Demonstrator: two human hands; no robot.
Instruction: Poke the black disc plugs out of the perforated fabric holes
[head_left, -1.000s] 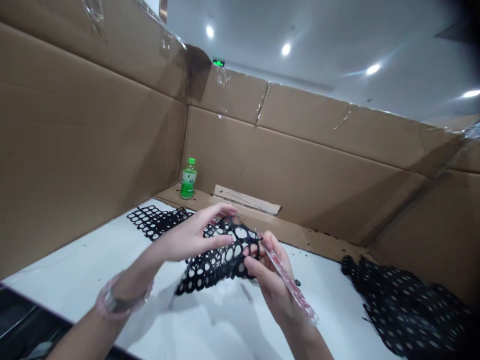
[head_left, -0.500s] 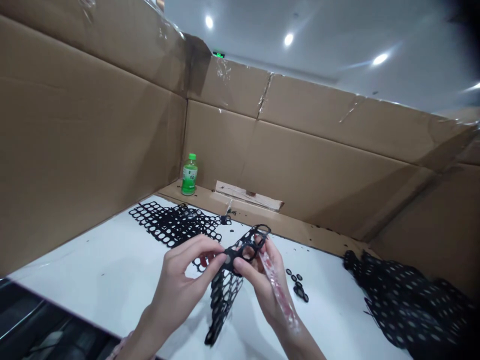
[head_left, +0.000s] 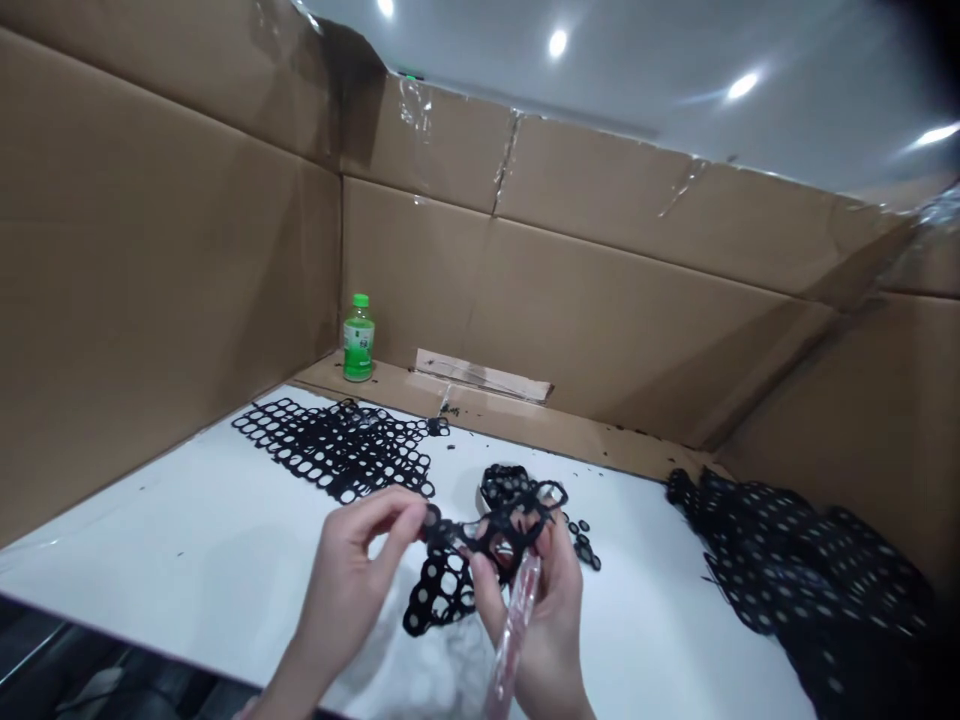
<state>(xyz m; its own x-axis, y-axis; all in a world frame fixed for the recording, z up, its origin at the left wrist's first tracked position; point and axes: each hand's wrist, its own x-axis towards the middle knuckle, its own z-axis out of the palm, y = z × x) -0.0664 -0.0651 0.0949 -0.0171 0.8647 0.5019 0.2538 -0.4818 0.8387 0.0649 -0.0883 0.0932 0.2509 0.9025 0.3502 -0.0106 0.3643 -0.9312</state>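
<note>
My left hand [head_left: 358, 570] is closed in a pinch on a small round black piece [head_left: 432, 518] at the edge of a black sheet full of round holes [head_left: 442, 590]. That sheet hangs between both hands, some holes open and others still filled with discs. My right hand [head_left: 546, 610] grips the sheet's other side with thumb and fingers. A slim pinkish handle wrapped in clear plastic [head_left: 514, 640] also lies in the right hand; its working end is hidden. Behind the sheet sits a pale-rimmed container of black round pieces [head_left: 504, 484], partly covered.
Several flat black hole-patterned sheets [head_left: 341, 445] lie at the back left of the white table [head_left: 217, 560]. A dark heap of sheets with discs [head_left: 817, 560] lies at the right. Loose black rings [head_left: 586, 548] rest beside my right hand. A green bottle [head_left: 358, 345] stands by the cardboard wall [head_left: 615, 260].
My left hand has drawn away leftward from the right with the small piece. The sheet has turned, and the wrapped handle now points downward. The container behind has come into sight.
</note>
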